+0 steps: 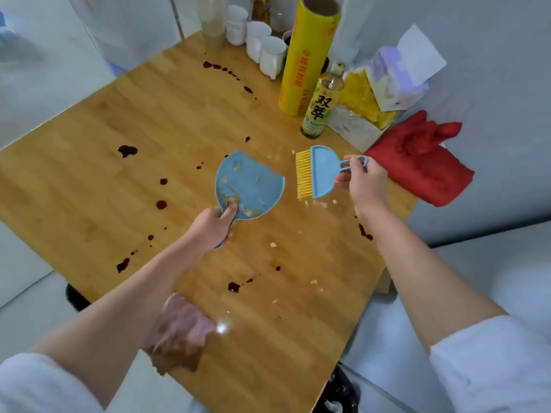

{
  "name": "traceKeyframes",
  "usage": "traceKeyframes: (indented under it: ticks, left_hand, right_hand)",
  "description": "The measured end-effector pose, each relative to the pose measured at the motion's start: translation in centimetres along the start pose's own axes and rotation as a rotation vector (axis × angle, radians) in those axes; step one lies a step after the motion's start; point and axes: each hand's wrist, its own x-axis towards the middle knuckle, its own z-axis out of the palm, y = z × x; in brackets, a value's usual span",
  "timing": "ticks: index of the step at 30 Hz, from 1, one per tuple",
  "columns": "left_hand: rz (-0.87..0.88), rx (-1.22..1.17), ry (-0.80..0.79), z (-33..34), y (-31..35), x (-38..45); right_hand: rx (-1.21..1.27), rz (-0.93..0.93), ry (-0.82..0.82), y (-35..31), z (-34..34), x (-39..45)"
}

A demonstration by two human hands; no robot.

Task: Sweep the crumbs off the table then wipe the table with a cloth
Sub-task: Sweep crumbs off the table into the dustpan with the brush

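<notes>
My left hand (213,225) grips the handle of a blue dustpan (250,183) held over the middle of the wooden table (167,114); pale crumbs lie in the pan. My right hand (362,183) grips the looped handle of a small blue brush (317,172) with yellow bristles, just right of the pan. Loose crumbs (272,245) are scattered on the table near the brush and toward the front. Dark brown spill spots (127,150) dot the surface. A stained pinkish cloth (179,329) lies at the table's front edge under my left forearm.
At the back right stand a yellow cling-film roll (308,61), a bottle (322,102), white cups (268,52), a tissue box (390,76) and a red cloth (423,162). A dark bin (340,394) sits below the table's front right edge.
</notes>
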Motion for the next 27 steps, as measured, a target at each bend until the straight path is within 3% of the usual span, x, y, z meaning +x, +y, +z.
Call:
traceKeyframes:
  ticks: [5, 11, 17, 20, 24, 27]
  left_hand:
    - [0.003, -0.007, 0.032, -4.5, 1.3, 5.4]
    - [-0.006, -0.066, -0.024, -5.2, 0.9, 8.0]
    - [0.016, -0.063, -0.101, -2.5, 1.8, 8.1]
    - [0.050, -0.017, -0.138, -0.7, 2.6, 7.9]
    - [0.062, -0.054, -0.190, 1.3, 3.7, 7.4]
    - [0.074, -0.050, -0.181, 1.9, 4.2, 7.5]
  right_hand:
    - [0.182, 0.161, 0.034, -1.1, 8.1, 5.3]
    - [0.153, 0.277, 0.124, 0.6, 13.1, 7.7]
    - [0.113, 0.379, 0.288, 4.9, 7.2, 5.1]
    - [0.145, 0.393, 0.291, 6.1, 3.9, 3.5]
    - [0.265, 0.284, 0.327, 4.9, -1.2, 3.9]
    - [0.083, 0.136, 0.401, 3.8, -6.1, 6.0]
